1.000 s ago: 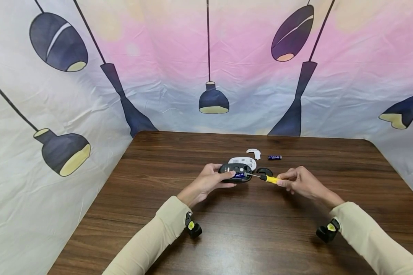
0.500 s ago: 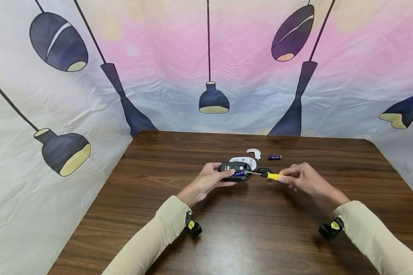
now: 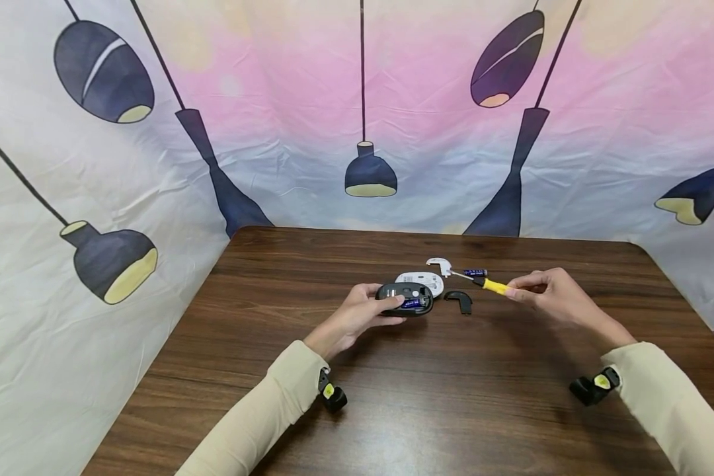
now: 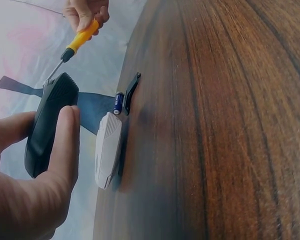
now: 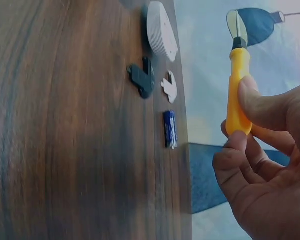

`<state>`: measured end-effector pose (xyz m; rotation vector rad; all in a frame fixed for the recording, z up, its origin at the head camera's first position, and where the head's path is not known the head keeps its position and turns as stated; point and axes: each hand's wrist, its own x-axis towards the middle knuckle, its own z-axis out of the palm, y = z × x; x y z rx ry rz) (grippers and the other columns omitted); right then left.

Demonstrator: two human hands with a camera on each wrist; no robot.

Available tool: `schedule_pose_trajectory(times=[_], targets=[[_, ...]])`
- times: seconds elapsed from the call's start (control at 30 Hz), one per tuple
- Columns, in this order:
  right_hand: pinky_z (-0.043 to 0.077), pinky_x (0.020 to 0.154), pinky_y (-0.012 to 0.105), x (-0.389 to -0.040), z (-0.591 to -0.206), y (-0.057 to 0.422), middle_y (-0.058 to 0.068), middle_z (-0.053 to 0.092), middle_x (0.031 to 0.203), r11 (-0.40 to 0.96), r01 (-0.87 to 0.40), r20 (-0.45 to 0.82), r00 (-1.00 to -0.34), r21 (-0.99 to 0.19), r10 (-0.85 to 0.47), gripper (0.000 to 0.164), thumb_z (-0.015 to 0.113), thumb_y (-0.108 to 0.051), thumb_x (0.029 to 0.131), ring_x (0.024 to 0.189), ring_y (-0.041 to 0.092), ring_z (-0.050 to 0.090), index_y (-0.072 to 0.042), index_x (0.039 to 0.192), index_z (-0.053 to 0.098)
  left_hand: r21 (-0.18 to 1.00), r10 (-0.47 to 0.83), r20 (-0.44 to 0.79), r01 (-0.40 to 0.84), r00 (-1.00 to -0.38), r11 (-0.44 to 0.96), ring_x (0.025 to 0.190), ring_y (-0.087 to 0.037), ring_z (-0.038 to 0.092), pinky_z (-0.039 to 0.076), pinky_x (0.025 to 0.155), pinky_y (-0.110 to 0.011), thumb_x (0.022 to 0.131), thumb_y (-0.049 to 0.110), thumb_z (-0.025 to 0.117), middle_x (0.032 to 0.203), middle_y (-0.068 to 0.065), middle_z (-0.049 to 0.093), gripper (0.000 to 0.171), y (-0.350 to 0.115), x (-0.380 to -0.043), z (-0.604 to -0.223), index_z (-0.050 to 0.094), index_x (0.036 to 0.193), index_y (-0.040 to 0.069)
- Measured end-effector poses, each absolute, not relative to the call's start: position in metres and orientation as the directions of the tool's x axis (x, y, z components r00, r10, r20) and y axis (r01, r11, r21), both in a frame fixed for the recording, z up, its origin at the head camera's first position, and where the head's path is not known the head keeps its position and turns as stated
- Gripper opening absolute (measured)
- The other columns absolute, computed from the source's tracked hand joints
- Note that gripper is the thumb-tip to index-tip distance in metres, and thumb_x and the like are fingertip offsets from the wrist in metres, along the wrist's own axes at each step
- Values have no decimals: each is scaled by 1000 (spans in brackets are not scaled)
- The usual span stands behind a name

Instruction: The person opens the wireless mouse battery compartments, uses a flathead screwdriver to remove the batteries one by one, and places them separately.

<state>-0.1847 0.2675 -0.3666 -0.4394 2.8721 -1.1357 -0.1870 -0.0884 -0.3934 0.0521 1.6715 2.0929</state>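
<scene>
My left hand grips a black computer mouse, held with its underside up and its battery bay uncovered. A blue battery lies in that bay, with my left thumb over one end. Fingers and thumb clasp the black mouse from both sides in the left wrist view. My right hand pinches the yellow handle of a screwdriver. Its metal shaft points left, apart from the black mouse, and overlaps the white cover piece in the head view. The thumb presses along the screwdriver in the right wrist view.
Behind the black mouse lies a white mouse, underside up. A white battery cover and a loose blue battery lie farther back on the brown table. Right of the mice is a black battery cover. A printed cloth hangs behind.
My right hand has drawn the screwdriver up and right, its tip leaving the battery bay of the black mouse. The left hand has hardly moved, and the battery still sits in the bay.
</scene>
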Motion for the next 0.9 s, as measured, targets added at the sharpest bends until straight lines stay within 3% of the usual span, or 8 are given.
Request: schedule_pose_trajectory(times=[0.23, 0.43, 0.57, 0.9], targets=[[44, 46, 28, -185, -367, 281, 11, 67, 79, 698, -176, 8, -972, -695, -237, 33, 68, -25, 100, 62, 21, 56, 4, 113, 72, 930, 385, -245, -328, -890, -166, 113, -34, 64, 61, 91, -40, 96, -3, 65, 130, -31, 55, 48, -87, -186, -394, 42, 137, -15], [63, 59, 36, -186, -370, 289, 21, 72, 91, 676, -134, -15, -978, -725, -209, 36, 67, -21, 100, 69, 26, 70, 12, 115, 67, 928, 389, -253, -337, -886, -162, 113, -35, 64, 61, 92, -41, 96, -4, 64, 130, -31, 55, 49, -87, -186, -394, 41, 138, -14], [65, 64, 38, -188, -375, 291, 26, 72, 100, 657, -88, -43, -983, -749, -180, 39, 67, -17, 99, 72, 28, 74, 18, 117, 63, 928, 388, -252, -335, -886, -163, 111, -34, 65, 61, 92, -42, 96, -4, 64, 129, -30, 55, 47, -88, -185, -394, 43, 138, -12], [66, 66, 37, -191, -393, 295, 12, 72, 83, 632, 63, -139, -988, -772, -71, 32, 69, -13, 97, 70, 27, 74, 17, 106, 62, 916, 394, -261, -355, -881, -187, 113, -36, 64, 61, 92, -42, 97, -5, 63, 130, -30, 55, 47, -86, -186, -396, 43, 138, -12]])
